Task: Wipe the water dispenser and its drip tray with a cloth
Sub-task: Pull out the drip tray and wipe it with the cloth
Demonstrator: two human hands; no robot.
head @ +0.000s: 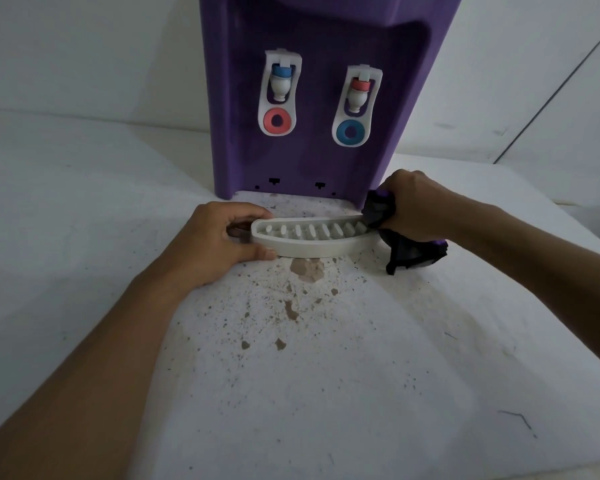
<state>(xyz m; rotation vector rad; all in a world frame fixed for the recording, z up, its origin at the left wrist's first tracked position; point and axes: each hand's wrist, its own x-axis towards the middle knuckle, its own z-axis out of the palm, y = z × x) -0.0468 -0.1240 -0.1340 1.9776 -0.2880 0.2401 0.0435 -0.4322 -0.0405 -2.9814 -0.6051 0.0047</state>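
A purple water dispenser (312,98) with two white taps stands at the back of a white table. Its white slotted drip tray (309,239) lies detached on the table in front of the dispenser's base. My left hand (219,240) grips the tray's left end, fingers over the back rim and thumb at the front. My right hand (420,206) holds a bunched black and purple cloth (406,251) pressed onto the tray's right end; part of the cloth trails onto the table.
The white table top (326,393) is speckled with brown stains and dirt in front of the tray. White walls rise behind the dispenser. A pale panel edge (551,98) runs diagonally at the right.
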